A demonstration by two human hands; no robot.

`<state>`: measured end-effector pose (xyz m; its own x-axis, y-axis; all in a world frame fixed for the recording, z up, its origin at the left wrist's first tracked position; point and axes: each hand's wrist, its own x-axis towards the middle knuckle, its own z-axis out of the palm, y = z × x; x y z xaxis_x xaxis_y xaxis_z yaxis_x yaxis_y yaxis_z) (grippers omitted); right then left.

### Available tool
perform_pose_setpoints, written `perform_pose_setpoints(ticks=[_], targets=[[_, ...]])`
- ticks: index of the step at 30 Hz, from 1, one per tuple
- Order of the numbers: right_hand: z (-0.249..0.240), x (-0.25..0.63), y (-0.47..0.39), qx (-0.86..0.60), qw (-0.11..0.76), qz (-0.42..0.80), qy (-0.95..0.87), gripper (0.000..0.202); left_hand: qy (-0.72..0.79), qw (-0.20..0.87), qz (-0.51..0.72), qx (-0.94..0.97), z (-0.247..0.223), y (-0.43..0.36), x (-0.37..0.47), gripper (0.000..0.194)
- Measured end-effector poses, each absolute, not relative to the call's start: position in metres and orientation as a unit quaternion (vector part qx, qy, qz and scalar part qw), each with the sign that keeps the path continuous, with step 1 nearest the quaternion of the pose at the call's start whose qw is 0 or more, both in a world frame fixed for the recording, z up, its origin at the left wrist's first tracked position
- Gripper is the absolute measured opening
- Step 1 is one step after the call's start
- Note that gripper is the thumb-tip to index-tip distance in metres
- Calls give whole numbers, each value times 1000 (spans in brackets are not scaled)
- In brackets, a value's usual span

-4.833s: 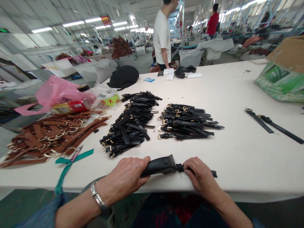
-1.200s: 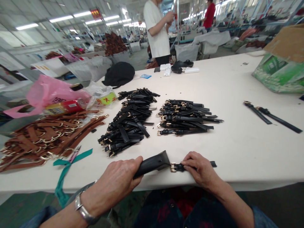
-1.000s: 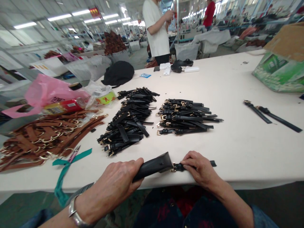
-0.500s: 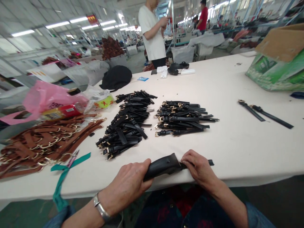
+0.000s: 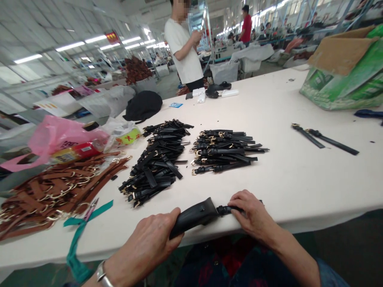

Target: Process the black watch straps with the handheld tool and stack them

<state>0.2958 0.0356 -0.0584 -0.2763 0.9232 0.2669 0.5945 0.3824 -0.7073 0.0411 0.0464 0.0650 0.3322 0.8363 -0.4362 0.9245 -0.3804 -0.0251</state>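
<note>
My left hand (image 5: 157, 235) is wrapped round the black handheld tool (image 5: 194, 217), wide end right by the black strap (image 5: 223, 210); can't tell if they touch. My right hand (image 5: 253, 215) pinches that strap near the front edge of the table (image 5: 299, 179). Strap: probably light, bendy, slightly slick, best pinched mid-length. Tool: likely stiff, heavier, best gripped round its narrower body.

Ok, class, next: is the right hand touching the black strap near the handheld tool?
Touching. The head view shows the right hand pinching the black strap, which emerges from between its thumb and fingers.
</note>
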Motion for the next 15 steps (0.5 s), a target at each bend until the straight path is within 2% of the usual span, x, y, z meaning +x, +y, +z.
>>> perform_pose_setpoints(ticks=[9,15], targets=[[-62,305,36,-469,350,294,-756,33,536,102,-187,817,79,45,54,8],[-62,304,33,-473,373,287,-745,24,492,104,-211,838,70,42,65,20]])
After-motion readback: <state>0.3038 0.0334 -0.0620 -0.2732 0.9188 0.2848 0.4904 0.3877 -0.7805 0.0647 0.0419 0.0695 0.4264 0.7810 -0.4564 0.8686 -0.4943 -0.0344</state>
